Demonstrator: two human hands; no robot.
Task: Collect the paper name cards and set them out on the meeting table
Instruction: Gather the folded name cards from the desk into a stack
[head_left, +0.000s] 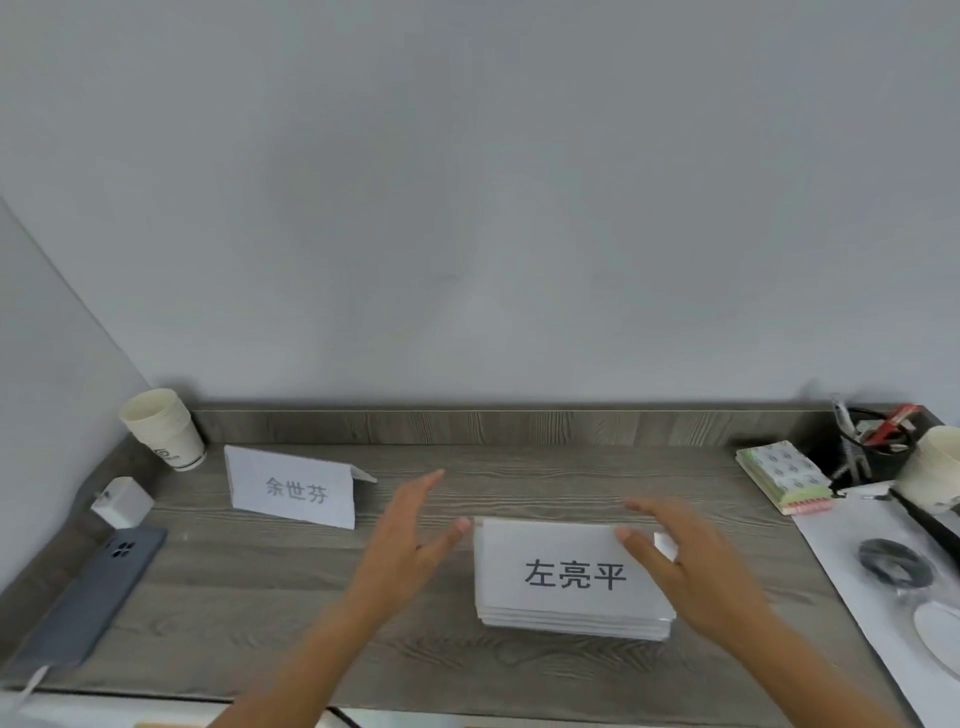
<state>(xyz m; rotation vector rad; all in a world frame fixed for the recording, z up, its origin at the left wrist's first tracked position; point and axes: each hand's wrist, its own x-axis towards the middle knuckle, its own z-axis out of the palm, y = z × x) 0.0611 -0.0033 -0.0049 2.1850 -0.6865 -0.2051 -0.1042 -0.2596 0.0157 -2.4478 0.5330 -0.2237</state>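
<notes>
Flanking the stack of name cards (571, 574), my left hand (410, 535) at its 9 o'clock and my right hand (691, 566) at its 3 o'clock both have straight, spread fingers and grip nothing. The stack lies flat on the desk (260, 597). I see one folded name card (293, 486) standing at the stack's 10 o'clock.

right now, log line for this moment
left hand: open, left of card stack | right hand: open, at its right side | folded card: standing, back left
</notes>
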